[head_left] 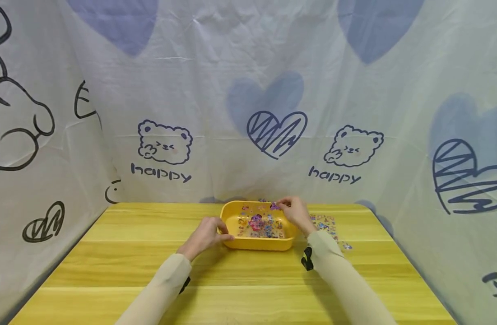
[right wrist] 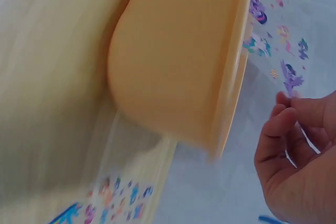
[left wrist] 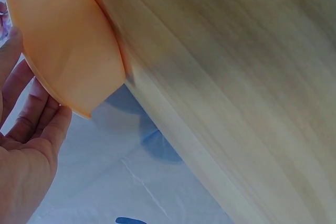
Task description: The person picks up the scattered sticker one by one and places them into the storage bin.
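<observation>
Yellow basin (head_left: 258, 244): stood on the wooden table (head_left: 232, 284) near its far edge, between the two hands, its long side toward the person.
Left hand (head_left: 203, 234): held the basin at its near left corner, the thumb over the rim and the other fingers bent against the edge, with only the thickness of the rim in its grasp.
Right hand (head_left: 295, 213): was nearly closed at the fingertips, thumb and forefinger pinching the edge of a clear sheet beside a purple winged figure; it hung above the basin's far right side, and in the right wrist view it was clear of the rim.
Clear sheet (head_left: 255, 223): lay between the hands, printed with small colourful pony figures, in front of the right fingertips and to the right of the left hand; it showed over the basin's opening, its top near the far rim. Whether its lower edge touched the basin floor could not be told.
Second printed sheet (head_left: 324, 225): lay on the table to the right of the basin, just beyond the right wrist, partly covered by the forearm and well apart from the left hand.
Backdrop (head_left: 215, 90): pale cloth with hearts, bears and the word "happy" hung behind the table.
</observation>
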### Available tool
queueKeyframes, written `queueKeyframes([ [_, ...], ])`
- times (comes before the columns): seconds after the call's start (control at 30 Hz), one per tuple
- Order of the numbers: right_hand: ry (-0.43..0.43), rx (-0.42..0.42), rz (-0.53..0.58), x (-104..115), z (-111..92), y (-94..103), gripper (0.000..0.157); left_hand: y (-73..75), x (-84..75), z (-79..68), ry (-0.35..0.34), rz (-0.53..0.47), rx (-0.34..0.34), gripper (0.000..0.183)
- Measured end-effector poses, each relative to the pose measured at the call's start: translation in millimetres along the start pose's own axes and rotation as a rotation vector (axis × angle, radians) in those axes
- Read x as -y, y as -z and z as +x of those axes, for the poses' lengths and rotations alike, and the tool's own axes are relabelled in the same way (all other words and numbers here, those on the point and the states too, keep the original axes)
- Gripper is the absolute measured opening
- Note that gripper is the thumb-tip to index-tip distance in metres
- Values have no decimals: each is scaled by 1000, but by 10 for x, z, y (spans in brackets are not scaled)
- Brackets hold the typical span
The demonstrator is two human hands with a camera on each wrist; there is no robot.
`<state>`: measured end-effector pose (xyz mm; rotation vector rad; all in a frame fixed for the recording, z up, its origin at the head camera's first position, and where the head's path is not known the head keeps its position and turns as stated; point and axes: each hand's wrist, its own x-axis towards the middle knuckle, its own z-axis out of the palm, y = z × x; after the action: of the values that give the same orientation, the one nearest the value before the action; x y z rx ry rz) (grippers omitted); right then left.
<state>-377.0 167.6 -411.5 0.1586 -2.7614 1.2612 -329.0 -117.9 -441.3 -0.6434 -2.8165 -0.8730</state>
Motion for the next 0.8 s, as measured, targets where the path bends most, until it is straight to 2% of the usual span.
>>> queueKeyframes([
  [0.37, -5, 132, -9, 204, 66, -298, 19, 11, 26, -12, -30, -22, -13, 14],
  [0.67, -42, 168, -105, 285, 139, -447, 18, 19, 28, -23, 8, -20, 4, 13],
  [0.8, -21, 179, -151, 307, 151, -475, 21, 29, 18, -4, 16, -26, 11, 14],
])
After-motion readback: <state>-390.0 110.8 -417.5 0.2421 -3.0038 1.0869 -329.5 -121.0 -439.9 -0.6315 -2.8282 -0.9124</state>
